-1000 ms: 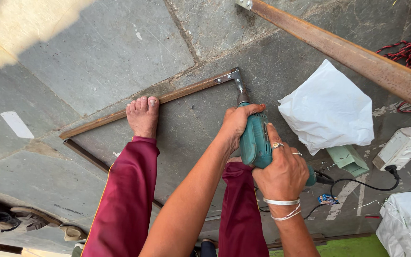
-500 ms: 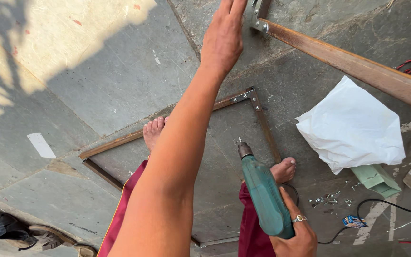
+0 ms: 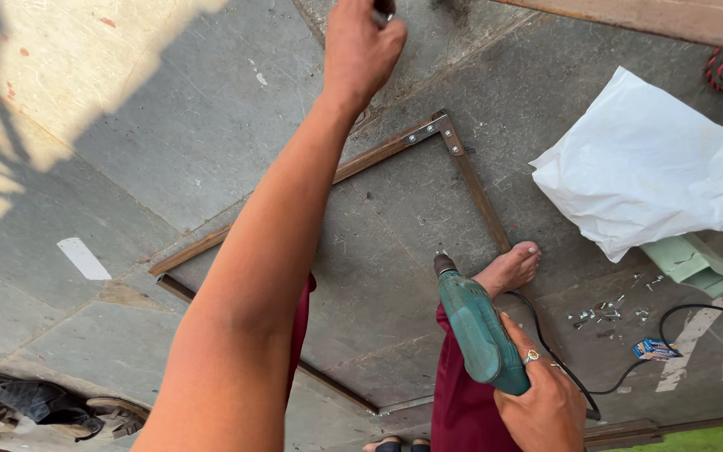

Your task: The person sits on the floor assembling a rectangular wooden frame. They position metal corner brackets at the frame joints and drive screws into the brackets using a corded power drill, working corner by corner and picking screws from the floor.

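Observation:
My right hand [image 3: 544, 402] grips a teal electric drill [image 3: 474, 329], its chuck pointing up and away from me, held above the stone floor near my bare right foot [image 3: 512, 268]. My left hand [image 3: 363, 46] is stretched far forward at the top edge, fingers closed around a small dark object that I cannot make out. A thin brown metal frame [image 3: 462, 163] lies flat on the floor, its corner joined with a screwed bracket [image 3: 433, 130]. My foot rests on one of its bars.
A white plastic bag [image 3: 642, 163] lies at the right beside a pale green box [image 3: 692, 264]. Loose screws [image 3: 608, 311] and a black cord [image 3: 679, 322] are scattered nearby. A wooden beam [image 3: 671, 17] crosses the top right. Dark sandals [image 3: 35, 406] sit bottom left.
My right hand has drawn the drill back from the frame's corner towards me. My left hand let go of the drill, reached far forward and closed on something at the top edge.

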